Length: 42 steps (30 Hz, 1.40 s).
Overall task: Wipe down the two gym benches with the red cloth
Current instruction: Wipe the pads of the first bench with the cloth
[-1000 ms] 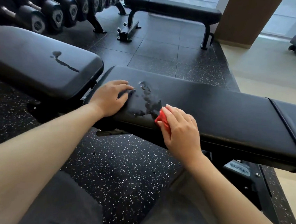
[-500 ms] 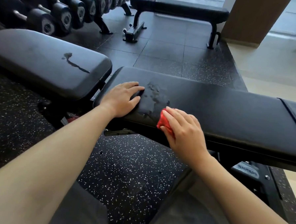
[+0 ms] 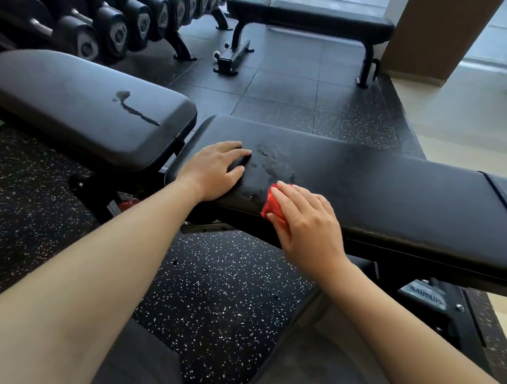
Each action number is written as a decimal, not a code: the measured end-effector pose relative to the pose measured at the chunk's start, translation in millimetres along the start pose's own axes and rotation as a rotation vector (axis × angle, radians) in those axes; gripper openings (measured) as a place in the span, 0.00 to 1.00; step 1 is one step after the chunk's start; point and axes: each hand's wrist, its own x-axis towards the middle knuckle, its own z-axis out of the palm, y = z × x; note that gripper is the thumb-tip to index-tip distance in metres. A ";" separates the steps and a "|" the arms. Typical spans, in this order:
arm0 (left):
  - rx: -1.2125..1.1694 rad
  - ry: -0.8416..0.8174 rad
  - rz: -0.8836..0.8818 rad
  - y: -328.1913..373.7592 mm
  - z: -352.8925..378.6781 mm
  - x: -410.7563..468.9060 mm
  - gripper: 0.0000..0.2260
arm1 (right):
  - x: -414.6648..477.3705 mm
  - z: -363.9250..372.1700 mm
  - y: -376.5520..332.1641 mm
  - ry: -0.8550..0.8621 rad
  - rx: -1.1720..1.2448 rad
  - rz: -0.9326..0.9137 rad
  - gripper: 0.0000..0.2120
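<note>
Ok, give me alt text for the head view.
A right hand holds a red cloth against a black gym bench beside a wet patch, the left hand resting on it. A second bench has a wet streak.

One head-worn wide-angle camera faces forward and down, close above the near counter (image 3: 378, 192); the dumbbell rack (image 3: 114, 32) sits farther off, upper left.

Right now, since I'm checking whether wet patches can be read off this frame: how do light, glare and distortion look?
Head view: daylight from the top right lays a soft sheen on the near bench, so its wet patch beside the red cloth shows by reflection; the streak on the left bench reads dark and crisp; wide-angle bending stretches the forearms.
</note>
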 end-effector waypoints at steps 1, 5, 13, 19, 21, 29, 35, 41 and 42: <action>-0.002 -0.002 0.002 -0.5 0.1 -0.1 0.19 | -2.0 -2.7 5.1 -0.007 0.004 0.006 0.20; -0.028 0.031 -0.013 -3.0 1.8 1.0 0.18 | 13.9 -6.6 14.8 -0.051 0.058 0.094 0.21; -0.068 0.078 -0.025 -2.0 3.0 3.2 0.17 | 89.1 -4.1 29.8 -0.364 0.138 0.096 0.18; -0.036 0.058 -0.018 1.0 1.8 -2.3 0.17 | 65.1 -9.9 23.3 -0.273 0.189 0.087 0.19; -0.034 0.056 -0.023 1.2 0.8 -3.5 0.18 | 51.1 -12.7 24.2 -0.289 0.202 0.076 0.21; -0.027 0.064 -0.045 2.3 1.0 -4.4 0.18 | 68.7 -3.9 30.6 -0.294 0.236 0.065 0.16; -0.016 0.081 -0.141 3.1 -2.7 2.3 0.22 | 111.7 17.7 40.4 -0.283 0.260 0.096 0.13; 0.000 0.040 -0.166 0.9 -3.3 5.6 0.26 | 148.3 40.5 52.6 -0.277 0.254 0.108 0.11; 0.000 0.040 -0.168 0.8 -3.1 5.5 0.26 | 154.7 44.3 54.3 -0.285 0.247 0.119 0.10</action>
